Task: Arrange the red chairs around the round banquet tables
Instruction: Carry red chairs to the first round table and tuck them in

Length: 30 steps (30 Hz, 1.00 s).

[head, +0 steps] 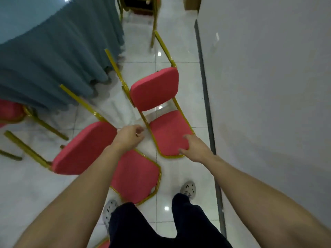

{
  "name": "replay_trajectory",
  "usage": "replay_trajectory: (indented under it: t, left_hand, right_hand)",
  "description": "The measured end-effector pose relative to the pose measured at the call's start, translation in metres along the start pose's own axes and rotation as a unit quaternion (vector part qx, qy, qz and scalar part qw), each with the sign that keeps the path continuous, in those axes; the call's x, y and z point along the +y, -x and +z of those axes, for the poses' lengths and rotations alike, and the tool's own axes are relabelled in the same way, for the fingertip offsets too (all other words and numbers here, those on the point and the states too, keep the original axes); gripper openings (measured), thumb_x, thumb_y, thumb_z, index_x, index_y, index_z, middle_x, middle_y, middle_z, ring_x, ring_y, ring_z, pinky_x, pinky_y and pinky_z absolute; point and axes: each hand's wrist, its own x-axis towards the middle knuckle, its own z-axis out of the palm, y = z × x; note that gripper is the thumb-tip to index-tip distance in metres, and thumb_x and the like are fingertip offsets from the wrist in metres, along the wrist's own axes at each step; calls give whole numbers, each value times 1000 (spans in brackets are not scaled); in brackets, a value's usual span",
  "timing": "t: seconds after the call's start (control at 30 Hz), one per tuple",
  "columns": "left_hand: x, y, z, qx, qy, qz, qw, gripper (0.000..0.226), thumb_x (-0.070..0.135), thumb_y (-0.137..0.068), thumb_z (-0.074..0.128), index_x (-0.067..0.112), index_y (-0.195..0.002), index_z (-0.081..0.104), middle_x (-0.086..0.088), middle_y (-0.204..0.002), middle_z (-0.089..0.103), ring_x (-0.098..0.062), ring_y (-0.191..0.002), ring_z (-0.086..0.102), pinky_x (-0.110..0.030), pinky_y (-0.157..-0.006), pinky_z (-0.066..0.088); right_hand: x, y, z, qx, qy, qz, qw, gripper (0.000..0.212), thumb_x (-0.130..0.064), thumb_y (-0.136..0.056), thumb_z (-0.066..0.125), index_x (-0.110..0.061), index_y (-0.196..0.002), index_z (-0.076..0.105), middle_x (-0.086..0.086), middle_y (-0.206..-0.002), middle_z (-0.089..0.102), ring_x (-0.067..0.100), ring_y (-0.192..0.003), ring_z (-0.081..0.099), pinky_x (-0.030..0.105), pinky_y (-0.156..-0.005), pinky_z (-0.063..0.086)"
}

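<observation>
Two red chairs with gold frames are tipped back toward me, their legs pointing at the table. My right hand grips the top edge of the right red chair's backrest. My left hand has curled fingers over the side rail of the left red chair, where seat and back meet; the rail itself is hidden under the hand. The round banquet table, draped in a blue-grey cloth, fills the upper left.
A third red chair stands tucked at the table's left edge, and another gold-framed chair at the top. A white wall with a dark skirting runs close along the right. The floor is glossy white tile. My feet are below.
</observation>
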Motion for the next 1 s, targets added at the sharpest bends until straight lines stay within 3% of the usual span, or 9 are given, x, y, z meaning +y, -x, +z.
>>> replay_trajectory:
  t: [0.3, 0.6, 0.7, 0.83, 1.0]
  left_hand:
    - [-49, 90, 79, 80, 68, -163, 981, 29, 28, -98, 69, 17, -125, 76, -1, -117, 78, -21, -103, 74, -38, -96, 58]
    - [-134, 173, 205, 65, 129, -255, 956, 34, 33, -101, 67, 20, -132, 73, 2, -122, 76, -16, -103, 72, -34, -94, 58]
    - [-171, 172, 262, 90, 155, -279, 943, 36, 34, -100, 67, 21, -133, 72, 3, -122, 75, -17, -105, 71, -31, -92, 55]
    - [-229, 152, 362, 121, 189, -308, 925, 43, 41, -100, 66, 20, -138, 69, 2, -123, 74, -19, -107, 71, -35, -92, 57]
    - [-326, 92, 489, 140, 212, -351, 901, 67, 57, -99, 67, 16, -151, 56, -9, -141, 67, -29, -125, 66, -44, -103, 55]
  right_hand:
    - [-9, -32, 61, -102, 58, -145, 982, 78, -49, -97, 74, -15, -160, 42, 7, -160, 45, 26, -145, 47, 38, -116, 40]
    - [11, -12, 176, -163, 98, -154, 970, 85, -53, -93, 76, -16, -160, 41, 8, -157, 47, 26, -140, 51, 42, -113, 45]
    - [18, -28, 232, -173, 111, -149, 967, 94, -58, -91, 78, -15, -164, 36, 7, -160, 43, 27, -141, 50, 42, -114, 46]
    - [38, -79, 321, -166, 122, -139, 969, 96, -66, -87, 78, -15, -160, 41, 10, -150, 52, 28, -132, 56, 41, -109, 50]
    - [85, -187, 436, -140, 141, -128, 972, 104, -73, -86, 74, -11, -160, 38, 13, -153, 50, 31, -137, 54, 47, -112, 50]
